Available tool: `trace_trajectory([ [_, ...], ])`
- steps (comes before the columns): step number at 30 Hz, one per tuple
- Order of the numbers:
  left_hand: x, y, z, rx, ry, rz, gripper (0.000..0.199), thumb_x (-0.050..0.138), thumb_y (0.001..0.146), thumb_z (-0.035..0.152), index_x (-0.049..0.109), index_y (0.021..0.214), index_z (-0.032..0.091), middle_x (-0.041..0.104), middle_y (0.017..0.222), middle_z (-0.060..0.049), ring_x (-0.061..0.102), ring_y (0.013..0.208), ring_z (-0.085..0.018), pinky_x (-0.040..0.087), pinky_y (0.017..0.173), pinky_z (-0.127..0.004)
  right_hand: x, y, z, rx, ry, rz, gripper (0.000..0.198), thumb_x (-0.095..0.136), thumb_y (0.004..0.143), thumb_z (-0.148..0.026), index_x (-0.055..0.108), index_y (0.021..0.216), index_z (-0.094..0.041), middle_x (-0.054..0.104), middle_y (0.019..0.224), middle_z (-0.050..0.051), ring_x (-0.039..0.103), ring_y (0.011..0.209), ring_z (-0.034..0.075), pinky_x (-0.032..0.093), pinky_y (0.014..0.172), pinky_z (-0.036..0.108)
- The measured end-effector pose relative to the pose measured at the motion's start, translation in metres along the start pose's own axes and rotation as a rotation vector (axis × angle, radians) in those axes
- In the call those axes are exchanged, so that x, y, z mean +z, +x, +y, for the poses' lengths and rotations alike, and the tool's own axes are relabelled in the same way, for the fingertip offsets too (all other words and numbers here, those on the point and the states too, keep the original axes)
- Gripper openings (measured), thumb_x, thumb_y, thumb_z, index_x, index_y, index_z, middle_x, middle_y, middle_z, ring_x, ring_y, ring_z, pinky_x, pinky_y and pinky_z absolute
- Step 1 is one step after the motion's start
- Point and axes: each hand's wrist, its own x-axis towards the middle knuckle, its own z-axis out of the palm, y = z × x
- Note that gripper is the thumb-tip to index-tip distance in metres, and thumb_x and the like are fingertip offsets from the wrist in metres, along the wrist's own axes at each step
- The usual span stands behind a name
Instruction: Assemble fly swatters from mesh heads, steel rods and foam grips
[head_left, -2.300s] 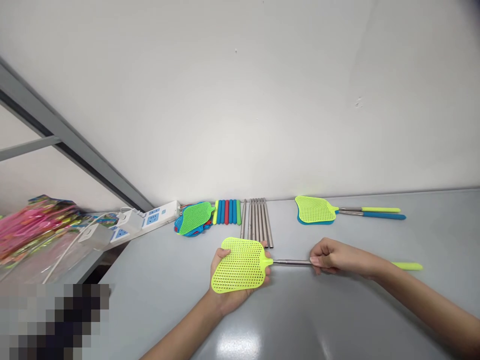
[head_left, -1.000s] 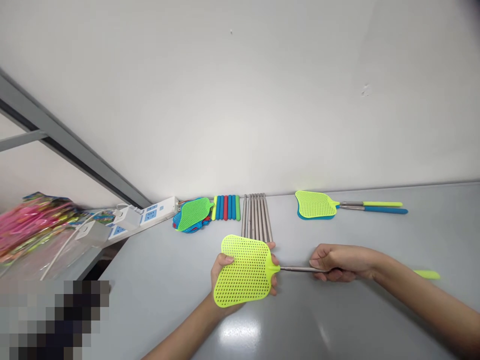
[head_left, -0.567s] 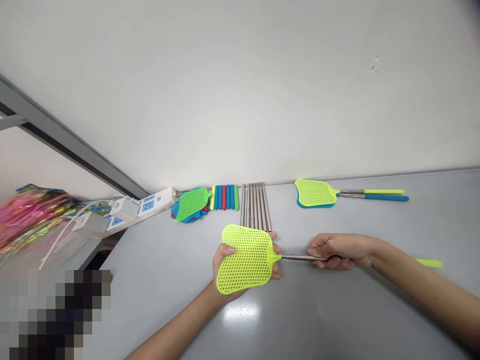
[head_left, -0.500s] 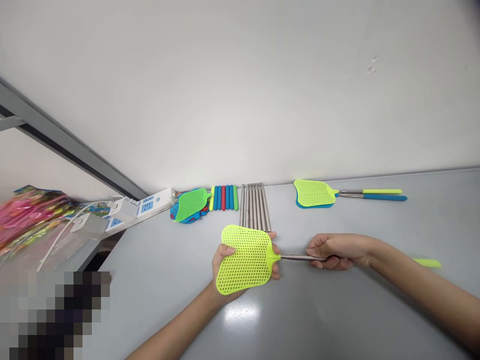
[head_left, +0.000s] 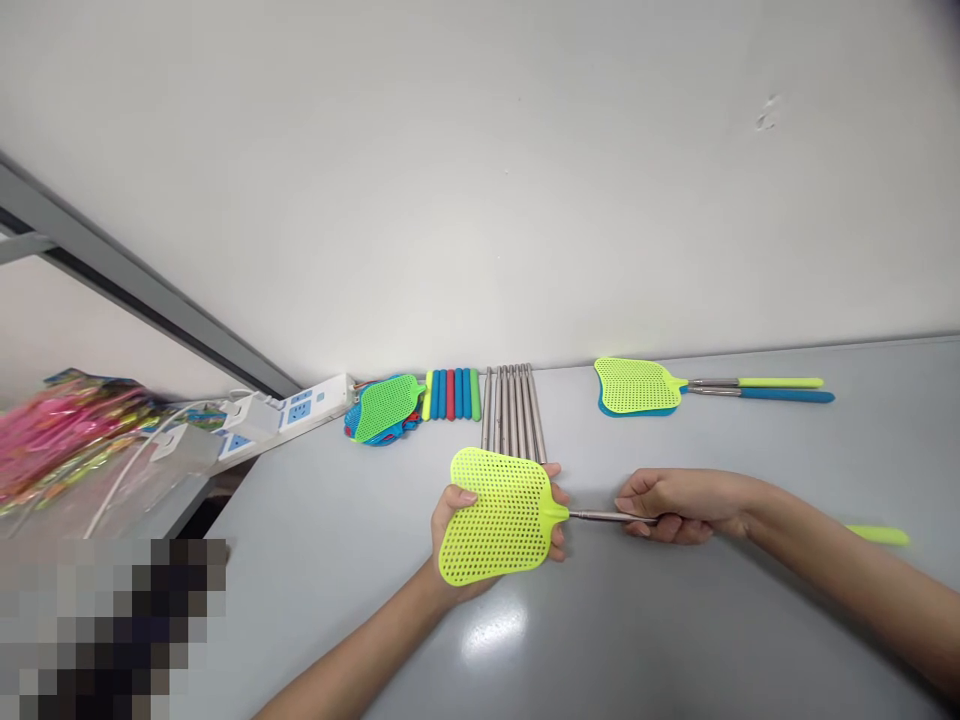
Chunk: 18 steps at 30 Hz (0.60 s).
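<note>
A yellow-green fly swatter head, full of small holes, lies across my left hand. The thumb presses on its face and the fingers wrap behind it, partly hidden. From its neck a thin metal rod runs to the right. My right hand is closed around that rod. Beyond my right forearm, a yellow-green foam handle shows on the table; the forearm hides its left end. Several metal rods lie side by side just behind the swatter head.
Along the wall lie a pile of swatter heads, a row of coloured foam handles, and two whole fly swatters, yellow-green over blue. A white power strip with plugs and cables borders the left. Colourful plastic packets sit beyond it.
The whole view has shifted slightly, so most things appear a little further right. Both hands keep the same hold on the fly swatter head and its rod.
</note>
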Motion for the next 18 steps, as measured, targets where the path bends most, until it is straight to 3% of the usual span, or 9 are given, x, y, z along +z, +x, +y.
trace_trajectory([
  [18,-0.005,0.000,0.000,0.019,0.009,-0.038,0.078,0.039,0.058,0.039,0.033,0.125,0.000,0.045,0.114,-0.020,0.049,0.086,-0.030,0.034,0.077,-0.043,0.009,0.001,-0.011,-0.026,-0.025,0.026,0.016,0.044,0.073,-0.028,0.041,0.062,-0.017,0.022,0.045,-0.009,0.011,0.038,0.004,0.006,0.032,0.016],
])
